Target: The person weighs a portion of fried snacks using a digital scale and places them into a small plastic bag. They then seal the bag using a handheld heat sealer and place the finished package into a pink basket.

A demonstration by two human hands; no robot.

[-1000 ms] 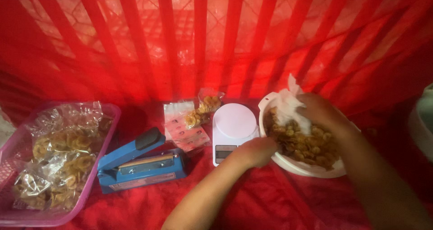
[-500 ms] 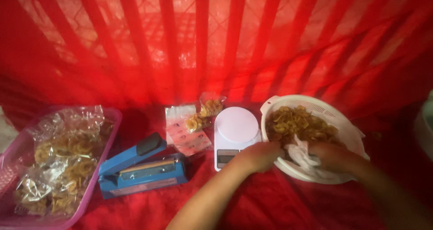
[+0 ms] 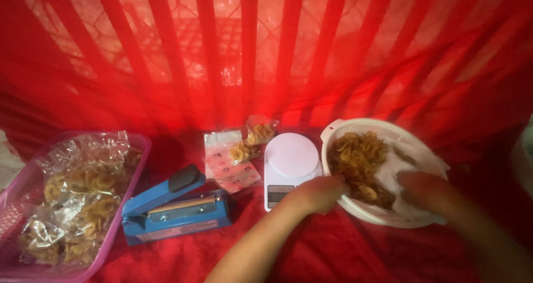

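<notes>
A white round basket (image 3: 355,127) lined with white paper holds a heap of golden chips (image 3: 358,158). My left hand (image 3: 316,194) rests at the basket's near left rim, fingers curled against it beside the chips. My right hand (image 3: 425,188) lies inside the basket on the paper lining at the near right, blurred; whether it grips the paper is unclear. A small white kitchen scale (image 3: 290,166) stands just left of the basket, nothing on its plate.
A blue heat sealer (image 3: 175,208) sits left of the scale. A pink tray (image 3: 139,150) at far left holds several sealed clear bags of chips (image 3: 83,200). Small bags and labels (image 3: 239,155) lie behind the sealer. Red cloth covers everything.
My right hand came down from the basket's far rim with the white paper to the near right inside. The chips are now uncovered. My left hand stayed at the rim.
</notes>
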